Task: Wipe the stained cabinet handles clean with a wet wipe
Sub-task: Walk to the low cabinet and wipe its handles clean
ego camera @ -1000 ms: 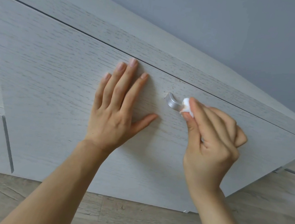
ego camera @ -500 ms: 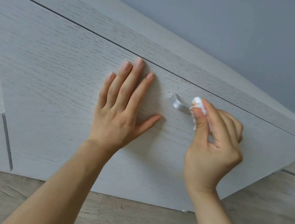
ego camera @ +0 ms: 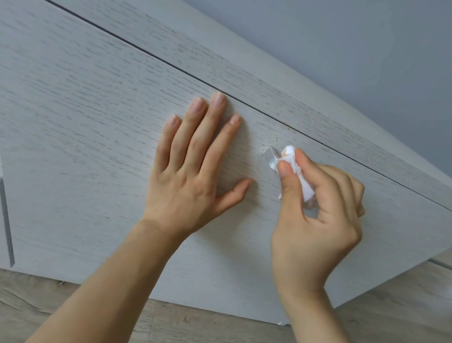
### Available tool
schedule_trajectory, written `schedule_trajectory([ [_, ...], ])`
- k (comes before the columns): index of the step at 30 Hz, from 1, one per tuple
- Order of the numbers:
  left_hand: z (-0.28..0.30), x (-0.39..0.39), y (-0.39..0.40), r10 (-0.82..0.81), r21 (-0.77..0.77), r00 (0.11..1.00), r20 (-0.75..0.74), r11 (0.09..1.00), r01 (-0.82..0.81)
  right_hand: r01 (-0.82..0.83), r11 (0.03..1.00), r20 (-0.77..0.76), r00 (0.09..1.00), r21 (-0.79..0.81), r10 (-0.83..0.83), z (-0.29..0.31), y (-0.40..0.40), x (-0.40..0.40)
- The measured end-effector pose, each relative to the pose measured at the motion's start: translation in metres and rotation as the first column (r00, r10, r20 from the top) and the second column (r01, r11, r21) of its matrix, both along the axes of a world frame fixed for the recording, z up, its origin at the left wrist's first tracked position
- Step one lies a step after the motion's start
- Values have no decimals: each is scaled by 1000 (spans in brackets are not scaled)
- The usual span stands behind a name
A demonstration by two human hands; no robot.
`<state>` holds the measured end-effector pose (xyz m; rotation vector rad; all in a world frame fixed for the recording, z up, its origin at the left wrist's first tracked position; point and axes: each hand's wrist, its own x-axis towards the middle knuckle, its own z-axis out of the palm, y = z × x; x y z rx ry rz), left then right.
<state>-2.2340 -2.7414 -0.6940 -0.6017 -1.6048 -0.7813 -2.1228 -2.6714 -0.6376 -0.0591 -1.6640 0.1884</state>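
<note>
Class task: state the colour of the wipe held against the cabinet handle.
White with orange-brown smudges; the wipe shows best in the head view.

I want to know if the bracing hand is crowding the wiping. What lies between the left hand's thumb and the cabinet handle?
Only bare door panel, in the head view. The left hand lies flat, clear of the handle.

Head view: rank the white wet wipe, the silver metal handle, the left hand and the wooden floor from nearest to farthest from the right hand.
1. White wet wipe: pinched in the right hand.
2. Silver metal handle: under the wipe, just left.
3. Left hand: flat on the door, further left.
4. Wooden floor: below the cabinet.
</note>
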Motion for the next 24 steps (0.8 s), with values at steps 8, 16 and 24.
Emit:
schedule_trajectory([
  [8,-1,-1,2,-4,13,1000,-5,1000,4,160,974,-3,987,-163,-163,5,-27,-24],
  [16,-1,-1,1,8,-1,1000,9,1000,-8,10,1000,-50,999,13,-9,-5,-4,-3],
  [24,0,2,-5,-19,-39,1000,17,999,20,59,981,-38,997,-184,-67,-3,29,30],
])
